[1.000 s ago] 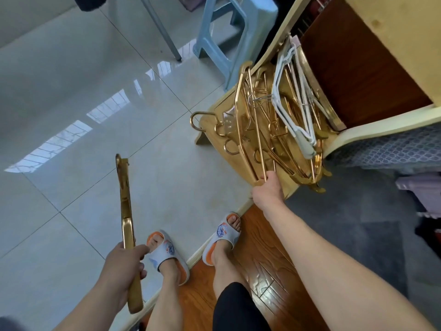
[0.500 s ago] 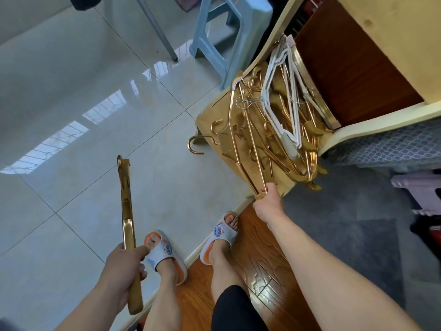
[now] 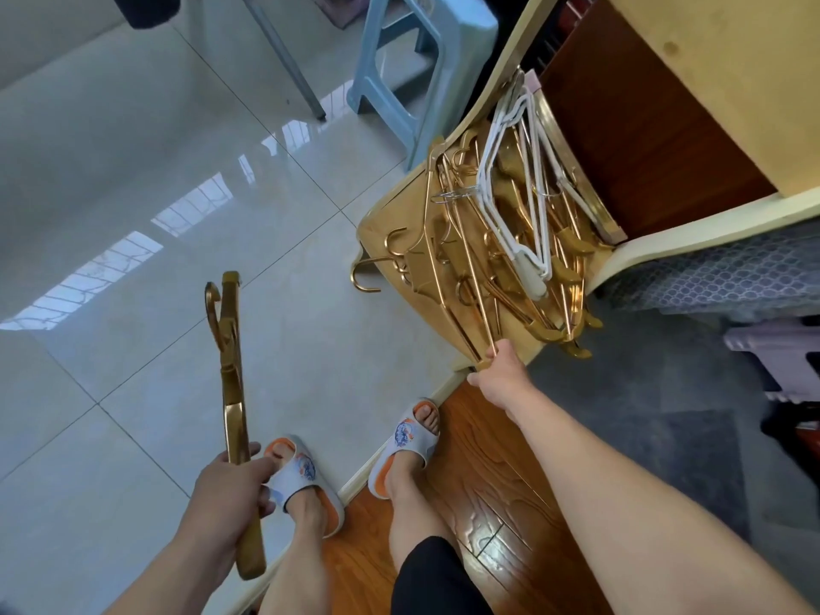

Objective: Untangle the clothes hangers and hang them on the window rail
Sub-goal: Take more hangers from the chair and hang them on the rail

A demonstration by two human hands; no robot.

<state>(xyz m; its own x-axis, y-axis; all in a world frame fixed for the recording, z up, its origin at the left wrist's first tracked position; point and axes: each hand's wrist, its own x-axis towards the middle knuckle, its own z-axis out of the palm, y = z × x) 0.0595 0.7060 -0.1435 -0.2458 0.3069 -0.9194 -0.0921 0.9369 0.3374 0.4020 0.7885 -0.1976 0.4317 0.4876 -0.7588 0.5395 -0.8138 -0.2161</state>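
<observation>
A tangled pile of gold hangers [image 3: 483,259] lies on a yellow chair seat [image 3: 377,228], with white hangers [image 3: 523,215] on top of the heap. My right hand [image 3: 501,375] pinches the near corner of a thin gold hanger [image 3: 457,277] at the seat's front edge. My left hand [image 3: 230,490] grips a separate gold hanger [image 3: 230,375] low on the left, held upright over the tiled floor with its hook at the top. The window rail is out of view.
A light blue plastic stool [image 3: 417,59] stands behind the chair. A grey metal leg [image 3: 284,59] slants down to the tiles. Dark wooden furniture [image 3: 643,139] rises at the right, above grey patterned fabric [image 3: 719,273]. My feet in slippers [image 3: 306,481] straddle the floor threshold.
My right hand has drawn the thin gold hanger's corner toward me, off the seat's front edge. The hanger in my left hand has turned slightly, and its hook now shows.
</observation>
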